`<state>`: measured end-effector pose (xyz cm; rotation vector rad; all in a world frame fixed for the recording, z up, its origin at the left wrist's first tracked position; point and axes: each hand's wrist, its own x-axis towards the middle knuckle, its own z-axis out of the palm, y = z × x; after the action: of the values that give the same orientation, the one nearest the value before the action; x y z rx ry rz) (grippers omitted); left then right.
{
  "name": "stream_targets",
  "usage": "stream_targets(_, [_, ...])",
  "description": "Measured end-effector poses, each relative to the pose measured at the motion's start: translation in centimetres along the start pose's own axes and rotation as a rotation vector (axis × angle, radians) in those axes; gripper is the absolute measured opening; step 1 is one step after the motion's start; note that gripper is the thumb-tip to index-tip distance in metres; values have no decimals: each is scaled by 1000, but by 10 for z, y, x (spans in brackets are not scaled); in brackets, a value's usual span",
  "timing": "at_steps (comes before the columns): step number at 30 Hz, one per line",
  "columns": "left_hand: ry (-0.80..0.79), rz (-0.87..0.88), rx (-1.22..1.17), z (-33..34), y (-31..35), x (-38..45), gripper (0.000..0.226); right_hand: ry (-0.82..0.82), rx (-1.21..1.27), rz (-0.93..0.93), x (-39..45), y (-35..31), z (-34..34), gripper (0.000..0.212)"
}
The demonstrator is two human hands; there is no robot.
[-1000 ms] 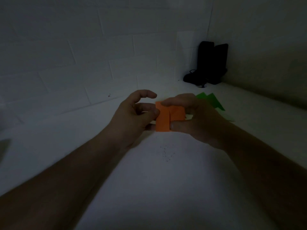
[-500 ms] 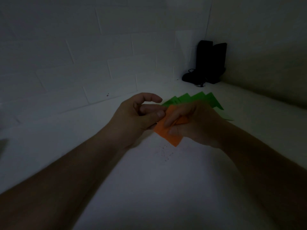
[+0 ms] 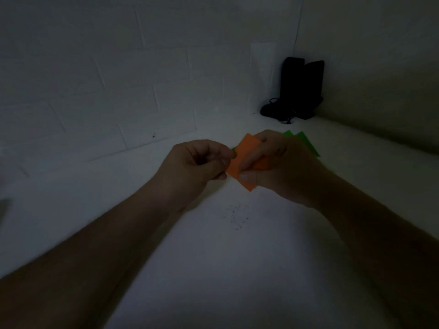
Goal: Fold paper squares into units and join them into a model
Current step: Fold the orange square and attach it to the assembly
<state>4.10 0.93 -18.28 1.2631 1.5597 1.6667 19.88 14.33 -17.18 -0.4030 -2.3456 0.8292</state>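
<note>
Above the white counter (image 3: 213, 269), the right hand (image 3: 280, 167) pinched the folded orange paper (image 3: 242, 160) while the left hand (image 3: 194, 165) gripped its left edge. Green paper sheets (image 3: 306, 143) lay behind, partly hidden by both hands; a dark object (image 3: 299, 89) stood in the corner.

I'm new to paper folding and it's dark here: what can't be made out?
- Orange paper, head view: its folds are lost in dim light, its right part behind the right hand.
- Green paper: mostly behind both hands; count unclear.
- Left hand: whether it grips the paper's edge.
- Black object in the corner: too dark to identify.
</note>
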Motion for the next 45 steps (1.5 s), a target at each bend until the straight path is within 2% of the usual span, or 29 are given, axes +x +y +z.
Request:
stream_targets(3, [5, -21, -4, 1, 1, 0, 24, 39, 103, -17, -1, 3, 0, 34])
stream_targets(5, [-8, -59, -29, 1, 2, 0, 23, 2, 162, -20, -2, 3, -3, 35])
stream_targets(9, [-26, -112, -45, -2, 1, 1, 23, -106, -6, -21, -1, -1, -4, 56])
stream_targets(11, [-60, -132, -16, -3, 0, 2, 23, -75, -82, -27, 0, -2, -3, 51])
stream_targets(13, [-76, -127, 27, -3, -3, 3, 24, -38, -96, -14, -1, -4, -2, 41])
stream_targets(16, [-79, -118, 37, -2, -2, 3, 24, -2, -88, -34, -2, -1, -1, 36])
stream_targets(20, [-51, -166, -88, 1, 1, 0, 23, 6, -68, -66, 0, 1, -2, 37])
stream_targets(24, [-40, -190, -148, 3, 5, -2, 25, -78, -145, -114, -1, -1, -3, 45])
stream_targets(27, [-50, -179, -106, 3, 5, -3, 26, -115, -166, -121, -2, -1, -2, 51])
stream_targets(30, [-116, -178, -40, 4, 4, -4, 30, -102, -205, -149, -2, 1, 0, 43])
stream_targets(35, [-94, -90, 213, 9, 3, -8, 30, -102, -213, -147, -2, 2, 4, 32])
stream_targets(39, [-46, -55, 236, 8, 4, -9, 26, -139, -241, -145, -3, 2, 4, 25])
stream_targets(42, [-90, -58, 230, 7, 6, -8, 24, -139, -252, -137, -4, 3, 5, 23])
stream_targets(45, [-128, -78, 207, 5, 5, -8, 32, -141, -231, -115, -2, 4, 4, 28])
